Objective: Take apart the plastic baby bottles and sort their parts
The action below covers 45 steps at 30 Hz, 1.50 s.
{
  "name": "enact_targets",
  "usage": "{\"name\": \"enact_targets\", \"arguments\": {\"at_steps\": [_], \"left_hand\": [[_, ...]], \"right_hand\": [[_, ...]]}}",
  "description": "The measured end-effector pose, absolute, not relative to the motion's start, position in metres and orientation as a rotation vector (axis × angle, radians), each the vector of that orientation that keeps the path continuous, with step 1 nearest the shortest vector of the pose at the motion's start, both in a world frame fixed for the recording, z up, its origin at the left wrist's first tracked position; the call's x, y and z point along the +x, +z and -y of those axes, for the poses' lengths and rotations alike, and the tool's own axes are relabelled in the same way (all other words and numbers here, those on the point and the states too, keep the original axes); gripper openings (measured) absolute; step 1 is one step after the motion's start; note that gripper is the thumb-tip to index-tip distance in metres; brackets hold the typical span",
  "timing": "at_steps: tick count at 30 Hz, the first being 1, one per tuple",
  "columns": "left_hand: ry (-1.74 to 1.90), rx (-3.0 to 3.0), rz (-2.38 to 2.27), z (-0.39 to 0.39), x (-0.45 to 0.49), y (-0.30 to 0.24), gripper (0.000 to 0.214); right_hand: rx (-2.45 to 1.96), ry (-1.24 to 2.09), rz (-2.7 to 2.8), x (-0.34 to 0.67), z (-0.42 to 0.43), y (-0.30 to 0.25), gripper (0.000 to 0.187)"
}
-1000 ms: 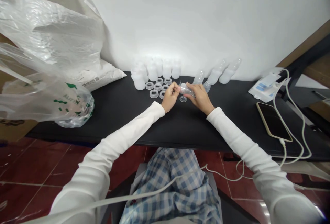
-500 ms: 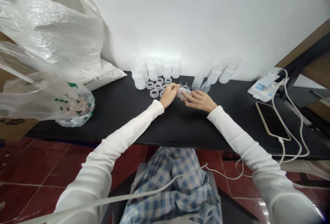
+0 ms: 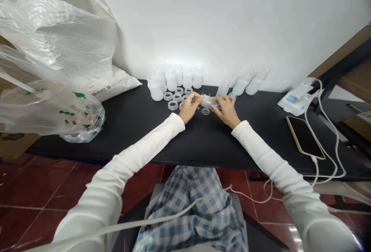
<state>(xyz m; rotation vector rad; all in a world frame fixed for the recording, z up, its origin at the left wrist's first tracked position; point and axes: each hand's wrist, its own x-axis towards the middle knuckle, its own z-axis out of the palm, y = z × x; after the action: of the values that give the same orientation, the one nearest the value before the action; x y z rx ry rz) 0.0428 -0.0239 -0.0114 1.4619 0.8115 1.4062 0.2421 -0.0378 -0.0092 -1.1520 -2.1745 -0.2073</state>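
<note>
clear plastic piece (image 3: 209, 101) held between our two hands, our left hand (image 3: 189, 107) pinching one end, our right hand (image 3: 227, 109) gripping the other, loose ring (image 3: 205, 111) on the black table (image 3: 136, 124) just below

Both arms reach fwd, elbows bent, forearms angling in twd centre, white sleeves down to wrists. L forearm (image 3: 150, 143) runs up-right, R forearm (image 3: 261, 149) up-left. L hand (image 3: 190, 108): fingers curled, thumb + index pinched at the tips. R hand (image 3: 227, 109): back up, fingers curled in a closed grip. Fingertips of both nearly meet.
</note>
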Motion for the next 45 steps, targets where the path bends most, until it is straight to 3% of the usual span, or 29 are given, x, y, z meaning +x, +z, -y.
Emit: {"name": "enact_targets", "arguments": {"at_steps": [6, 10, 20, 29, 36, 45], "left_hand": [[1.563, 1.389, -0.965, 0.018, 0.035, -0.012, 0.047], [1.693, 1.312, -1.004, 0.013, 0.025, -0.008, 0.051], [1.705, 1.246, -1.025, 0.007, 0.024, -0.012, 0.05], [1.622, 1.138, -1.062, 0.003, 0.024, -0.02, 0.05], [1.579, 1.202, -0.936, 0.015, 0.032, -0.012, 0.041], [1.49, 1.457, -0.785, 0.034, 0.041, -0.007, 0.039]], "right_hand": [[-1.081, -0.379, 2.324, 0.254, 0.041, 0.0, 0.032], [-1.13, -0.508, 2.138, 0.272, 0.034, 0.002, 0.026], [-1.46, -0.558, 1.683, 0.315, 0.013, 0.006, 0.046], [-1.594, -0.468, 1.966, 0.314, 0.002, -0.012, 0.046], [-1.399, -0.522, 1.741, 0.301, 0.019, 0.0, 0.043], [-1.025, -0.344, 2.284, 0.243, 0.045, -0.008, 0.038]]}}
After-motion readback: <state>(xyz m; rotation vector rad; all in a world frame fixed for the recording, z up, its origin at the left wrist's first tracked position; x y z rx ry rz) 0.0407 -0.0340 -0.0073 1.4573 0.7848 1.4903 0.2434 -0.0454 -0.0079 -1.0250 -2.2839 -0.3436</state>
